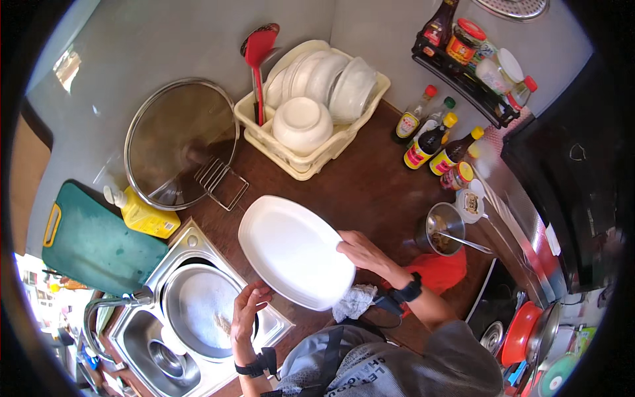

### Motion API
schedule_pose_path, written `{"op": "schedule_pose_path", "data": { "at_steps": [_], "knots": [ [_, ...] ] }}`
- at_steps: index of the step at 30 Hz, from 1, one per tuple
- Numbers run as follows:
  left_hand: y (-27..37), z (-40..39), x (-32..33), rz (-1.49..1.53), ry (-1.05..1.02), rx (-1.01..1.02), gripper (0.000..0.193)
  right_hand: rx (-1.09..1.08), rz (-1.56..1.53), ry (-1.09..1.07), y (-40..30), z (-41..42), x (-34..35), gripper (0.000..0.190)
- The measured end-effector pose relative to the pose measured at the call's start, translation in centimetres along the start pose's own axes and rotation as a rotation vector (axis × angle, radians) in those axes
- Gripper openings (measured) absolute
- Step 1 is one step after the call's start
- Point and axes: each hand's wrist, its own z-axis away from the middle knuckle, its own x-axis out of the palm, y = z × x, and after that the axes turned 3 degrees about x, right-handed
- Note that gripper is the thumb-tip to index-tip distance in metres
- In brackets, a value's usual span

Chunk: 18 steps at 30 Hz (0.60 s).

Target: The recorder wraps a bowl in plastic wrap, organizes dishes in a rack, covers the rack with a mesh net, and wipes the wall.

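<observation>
A white oval serving plate is held above the brown counter. My right hand grips its right rim, with the thumb near the top face. My left hand is just off the plate's lower left edge, fingers apart and slightly bent, over the side of the sink. Below and left of that hand, a wide metal pan sits over one basin of the steel sink, with a brownish item inside. A crumpled grey-white cloth lies beside the plate's lower right corner.
A cream dish rack holds bowls and plates at the back. A glass lid, yellow bottle and green cutting board stand on the left. Sauce bottles, a metal bowl with a spoon and a red bag are right.
</observation>
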Motion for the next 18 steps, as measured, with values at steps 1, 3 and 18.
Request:
{"op": "schedule_pose_path", "data": {
  "at_steps": [1, 3, 18],
  "knots": [
    [0.0, -0.2, 0.0, 0.001, -0.002, 0.006, 0.035, -0.003, 0.003, 0.004, -0.2, 0.9, -0.8, 0.022],
    [-0.3, -0.6, 0.1, -0.015, -0.039, 0.021, 0.033, -0.001, -0.044, -0.019, -2.2, 3.6, -3.0, 0.03],
    [-2.5, 0.2, -1.0, 0.048, -0.084, 0.066, 0.041, 0.133, 0.735, 1.048, -12.1, -0.2, -16.0, 0.047]
  ]
}}
